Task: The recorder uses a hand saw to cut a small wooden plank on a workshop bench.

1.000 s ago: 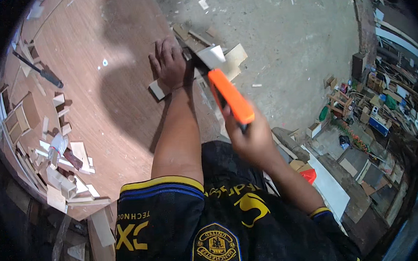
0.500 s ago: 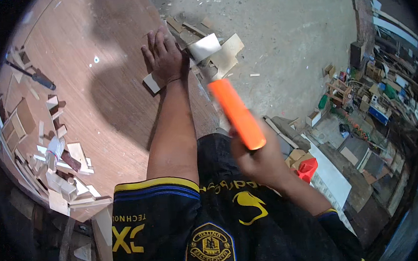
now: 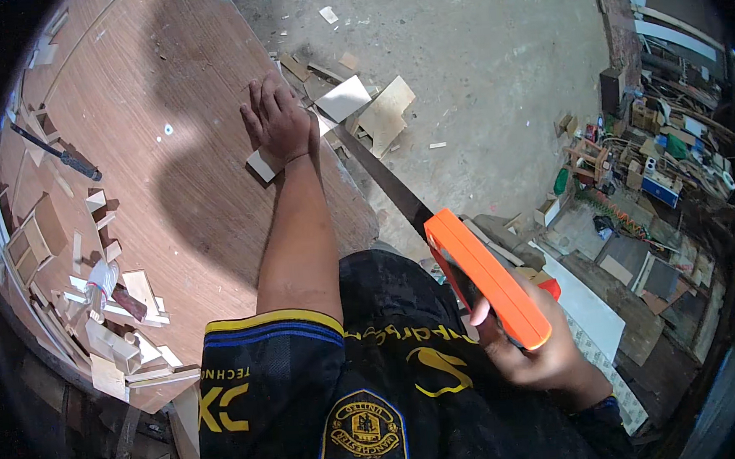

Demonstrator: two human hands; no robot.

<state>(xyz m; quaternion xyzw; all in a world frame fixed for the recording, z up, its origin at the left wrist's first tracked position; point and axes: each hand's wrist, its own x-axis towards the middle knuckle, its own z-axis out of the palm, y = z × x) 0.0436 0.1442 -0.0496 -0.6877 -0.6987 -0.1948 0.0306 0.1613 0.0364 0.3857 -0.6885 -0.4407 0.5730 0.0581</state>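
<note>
My left hand (image 3: 281, 125) lies palm down near the table's edge with its fingers stretched out. Under the palm is a pale wooden strip (image 3: 261, 166); its near end shows beside the wrist, and the other end sticks out past the edge. In my right hand (image 3: 530, 346) is a handsaw with an orange handle (image 3: 488, 277), the fingers wrapped round the grip. Its dark blade (image 3: 392, 186) slants up and left, the tip end meeting the strip just beyond the table's edge. The exact contact is too small to tell.
The brown wooden table (image 3: 208, 231) fills the left. Wood offcuts (image 3: 126, 345) and a dark rod-like tool (image 3: 77, 163) lie on it. More offcuts (image 3: 386, 115) are on the concrete floor (image 3: 494, 95) below the edge. Mixed clutter (image 3: 667, 169) stands at the far right.
My right hand has drawn the handsaw back, down and to the right, baring a long stretch of blade. The left hand stays pressed on the strip.
</note>
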